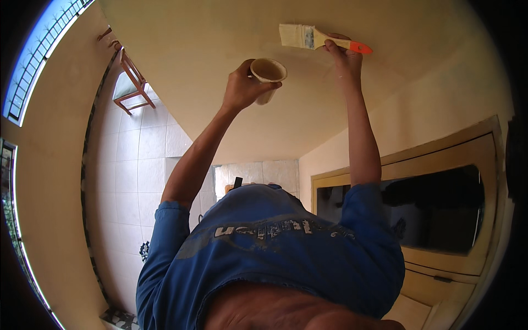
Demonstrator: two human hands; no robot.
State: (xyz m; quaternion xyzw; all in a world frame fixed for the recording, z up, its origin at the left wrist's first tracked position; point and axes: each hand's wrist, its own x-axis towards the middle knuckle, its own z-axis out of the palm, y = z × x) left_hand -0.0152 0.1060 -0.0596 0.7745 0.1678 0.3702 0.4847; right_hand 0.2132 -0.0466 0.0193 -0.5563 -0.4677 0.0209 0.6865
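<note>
My left hand (245, 87) is closed round a pale cup (266, 93), held upright with its open rim toward me; what is inside is hard to make out. My right hand (344, 58) grips a wide paintbrush (297, 36) with a cream handle, an orange-red end, a metal band and pale bristles. The brush lies sideways before the cream wall (209, 44); I cannot tell whether the bristles touch it.
A wooden chair (137, 107) stands on pale floor tiles (126, 181) at the left, near another wall (60, 181) with barred windows (38, 55). A yellow-framed door (462, 264) with a dark panel is at lower right.
</note>
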